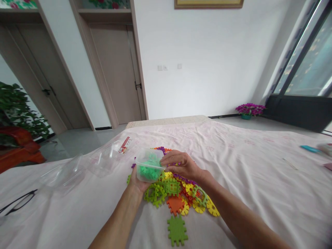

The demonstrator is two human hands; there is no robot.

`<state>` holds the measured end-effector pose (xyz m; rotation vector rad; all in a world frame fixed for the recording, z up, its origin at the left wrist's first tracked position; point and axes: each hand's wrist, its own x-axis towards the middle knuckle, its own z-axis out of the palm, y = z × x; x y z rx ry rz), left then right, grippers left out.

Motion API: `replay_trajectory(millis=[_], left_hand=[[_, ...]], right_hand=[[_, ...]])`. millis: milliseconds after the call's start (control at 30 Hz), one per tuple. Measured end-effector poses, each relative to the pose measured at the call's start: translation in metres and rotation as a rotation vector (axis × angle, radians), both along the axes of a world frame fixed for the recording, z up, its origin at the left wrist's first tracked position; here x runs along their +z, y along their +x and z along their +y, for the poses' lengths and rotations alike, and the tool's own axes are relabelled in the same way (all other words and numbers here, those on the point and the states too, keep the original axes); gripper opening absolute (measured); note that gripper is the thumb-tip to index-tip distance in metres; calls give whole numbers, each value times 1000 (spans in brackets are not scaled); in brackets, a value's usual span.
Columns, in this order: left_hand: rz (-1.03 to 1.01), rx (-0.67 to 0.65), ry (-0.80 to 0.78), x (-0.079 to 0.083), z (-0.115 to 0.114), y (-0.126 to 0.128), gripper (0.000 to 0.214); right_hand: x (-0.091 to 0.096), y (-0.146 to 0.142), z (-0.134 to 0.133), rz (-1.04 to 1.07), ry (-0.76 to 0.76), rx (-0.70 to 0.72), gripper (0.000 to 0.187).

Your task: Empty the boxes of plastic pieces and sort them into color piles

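My left hand is wrapped round the lower left side of a clear plastic container, which is tilted and holds bright green pieces. At the container's right rim, the fingers of my right hand grip the edge. Behind and below the container lies a pile of interlocking plastic pieces. Among them are a green square window piece, an orange notched piece and yellow notched discs. Nearest to me, apart from the pile, is a flat green notched square. Purple pieces are partly hidden by my right hand.
A pale bed-like surface covered by a sheet carries everything. On the left lie an open clear plastic package with a label and a pair of glasses. A blue item lies far right.
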<state>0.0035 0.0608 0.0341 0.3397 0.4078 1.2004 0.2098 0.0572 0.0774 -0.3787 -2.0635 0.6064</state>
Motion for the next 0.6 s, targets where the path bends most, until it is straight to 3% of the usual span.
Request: replay_trajectory(millis=[167,367,600], left_hand=[[88,-18,-67,8,-6,0,29],[78,-71,-96,5,-9,-3,45],[171,155,-23,4,-1,5,48]], right_hand=[[-1,1,-3,-81,112,-49,21],[-1,7,-2,-194,130,-161,25],[5,13,-2,-300,8,-241,28]])
